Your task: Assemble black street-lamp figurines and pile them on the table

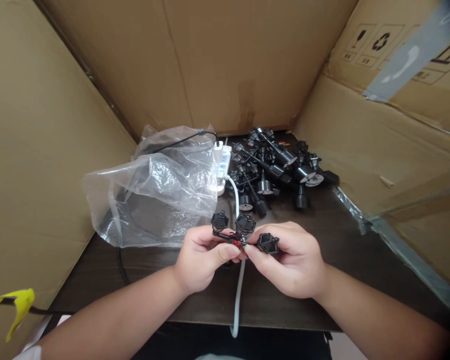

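Both hands grip a small black miniature street lamp (245, 223) with lantern-shaped heads, held above the near part of the table. My left hand (206, 260) pinches one arm of the lamp, its thumb close to a small red bit (236, 243) at the joint. On the other side, my right hand (290, 257) has thumb and fingertips closed at the joint, beside the right lantern head. Fingers partly hide the middle of the lamp. Farther back lies a pile of similar black lamps (264, 187) with round bases.
A clear plastic bag (165, 185) lies on the dark table (285, 305) at the left. Beside it is a white power strip (224, 165); its white cable (238, 300) runs under the hands to the front edge. Cardboard walls (240, 60) enclose the table.
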Demonstrator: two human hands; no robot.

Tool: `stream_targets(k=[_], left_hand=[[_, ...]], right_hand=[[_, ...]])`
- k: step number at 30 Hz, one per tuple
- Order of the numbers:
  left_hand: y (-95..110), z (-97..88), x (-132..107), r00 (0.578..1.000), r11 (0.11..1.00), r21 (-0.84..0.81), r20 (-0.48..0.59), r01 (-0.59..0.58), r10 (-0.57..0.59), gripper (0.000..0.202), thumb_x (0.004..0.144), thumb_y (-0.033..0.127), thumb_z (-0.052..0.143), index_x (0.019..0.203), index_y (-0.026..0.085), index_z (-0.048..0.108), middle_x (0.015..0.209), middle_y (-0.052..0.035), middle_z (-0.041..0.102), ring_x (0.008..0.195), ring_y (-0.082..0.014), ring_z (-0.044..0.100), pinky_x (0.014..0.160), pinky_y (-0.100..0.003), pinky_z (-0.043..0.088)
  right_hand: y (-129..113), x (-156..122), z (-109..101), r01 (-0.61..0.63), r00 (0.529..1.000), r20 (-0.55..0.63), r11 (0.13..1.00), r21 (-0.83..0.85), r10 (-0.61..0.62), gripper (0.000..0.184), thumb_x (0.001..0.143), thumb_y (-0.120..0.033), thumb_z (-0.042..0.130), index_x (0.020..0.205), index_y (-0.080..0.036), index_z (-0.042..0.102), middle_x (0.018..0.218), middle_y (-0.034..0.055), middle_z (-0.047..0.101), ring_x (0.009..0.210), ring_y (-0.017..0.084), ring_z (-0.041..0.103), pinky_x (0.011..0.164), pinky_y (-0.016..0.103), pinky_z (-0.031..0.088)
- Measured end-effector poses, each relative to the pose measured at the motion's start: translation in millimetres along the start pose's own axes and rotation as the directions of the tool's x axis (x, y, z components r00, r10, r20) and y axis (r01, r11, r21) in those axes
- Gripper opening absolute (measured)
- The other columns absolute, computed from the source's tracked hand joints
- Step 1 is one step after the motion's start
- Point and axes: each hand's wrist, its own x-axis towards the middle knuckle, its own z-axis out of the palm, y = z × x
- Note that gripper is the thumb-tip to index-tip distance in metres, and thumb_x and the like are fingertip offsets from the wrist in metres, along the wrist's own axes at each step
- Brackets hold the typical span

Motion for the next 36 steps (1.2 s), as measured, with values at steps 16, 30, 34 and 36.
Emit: stream_targets(k=[16, 30, 34, 36], left_hand=[[5.6, 5.7, -0.1, 1.000, 1.000, -0.025, -0.015, -0.016, 0.016, 0.009, 0.072, 0.017, 0.079, 0.079, 0.014, 0.076, 0.072, -0.0055, 0.074, 0.059, -0.0154, 0.068, 0.058, -0.025, 0.060], [9.8, 3.6, -0.7, 0.998, 0.998, 0.054, 0.050, -0.026, 0.024, 0.008, 0.076, 0.015, 0.075, 0.083, 0.015, 0.077, 0.072, -0.0045, 0.074, 0.061, -0.0151, 0.068, 0.060, -0.025, 0.058], [18.0, 2.9, 3.0, 0.990, 0.973, 0.202, 0.108, -0.110, 0.090, 0.004, 0.074, 0.017, 0.076, 0.078, 0.014, 0.077, 0.070, -0.0070, 0.073, 0.062, -0.0182, 0.068, 0.060, -0.028, 0.057], [21.7, 3.3, 4.5, 0.979, 0.946, 0.273, 0.151, -0.177, 0.140, 0.003, 0.074, 0.017, 0.076, 0.076, 0.015, 0.077, 0.068, -0.0066, 0.072, 0.061, -0.0174, 0.065, 0.059, -0.028, 0.054]], right_hand=[[-2.2, 3.6, 0.4, -0.031, 0.999, 0.036, 0.997, 0.067, 0.029, 0.021, 0.081, -0.008, 0.058, 0.061, -0.015, 0.060, 0.049, -0.0016, 0.055, 0.041, 0.007, 0.045, 0.040, 0.020, 0.036], [-5.0, 5.4, 1.0, -0.104, 0.993, 0.079, 0.980, 0.169, 0.092, 0.021, 0.082, -0.008, 0.056, 0.063, -0.016, 0.058, 0.045, -0.0034, 0.053, 0.037, 0.007, 0.044, 0.038, 0.019, 0.036], [-5.6, 4.1, -1.9, -0.073, 0.995, 0.083, 0.989, 0.130, 0.063, 0.021, 0.081, -0.011, 0.056, 0.061, -0.017, 0.055, 0.047, -0.0024, 0.050, 0.040, 0.008, 0.042, 0.039, 0.021, 0.034], [-5.4, 3.3, -3.3, -0.034, 0.995, 0.097, 0.994, 0.103, 0.024, 0.018, 0.081, -0.011, 0.056, 0.064, -0.017, 0.058, 0.050, -0.0013, 0.051, 0.042, 0.008, 0.040, 0.041, 0.022, 0.034]])
